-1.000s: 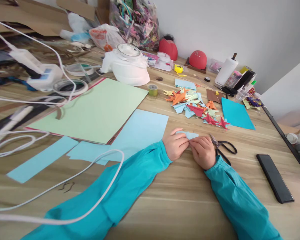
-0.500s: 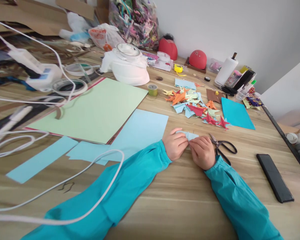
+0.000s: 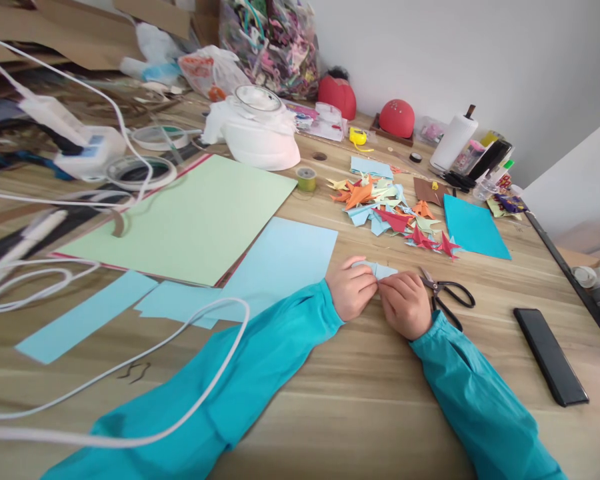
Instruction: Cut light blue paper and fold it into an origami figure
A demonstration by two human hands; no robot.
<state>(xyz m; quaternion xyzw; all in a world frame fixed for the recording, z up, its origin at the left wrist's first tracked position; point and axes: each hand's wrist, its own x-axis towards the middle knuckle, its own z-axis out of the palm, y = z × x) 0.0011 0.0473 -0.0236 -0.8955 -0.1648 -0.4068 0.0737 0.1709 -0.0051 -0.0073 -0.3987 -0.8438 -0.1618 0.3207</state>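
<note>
Both my hands rest on the wooden table and pinch a small folded piece of light blue paper (image 3: 383, 270). My left hand (image 3: 351, 290) grips its left side with curled fingers. My right hand (image 3: 406, 303) presses against it from the right, fingertips meeting the left hand's. Both arms wear teal sleeves. Black scissors (image 3: 447, 293) lie just right of my right hand.
A light blue sheet (image 3: 280, 257) and a pale green sheet (image 3: 195, 220) lie to the left, with blue strips (image 3: 85, 317) nearer. A heap of folded coloured paper shapes (image 3: 387, 210) and a teal sheet (image 3: 473, 227) sit behind. A black phone (image 3: 550, 353) lies right. White cables (image 3: 130, 373) cross the left.
</note>
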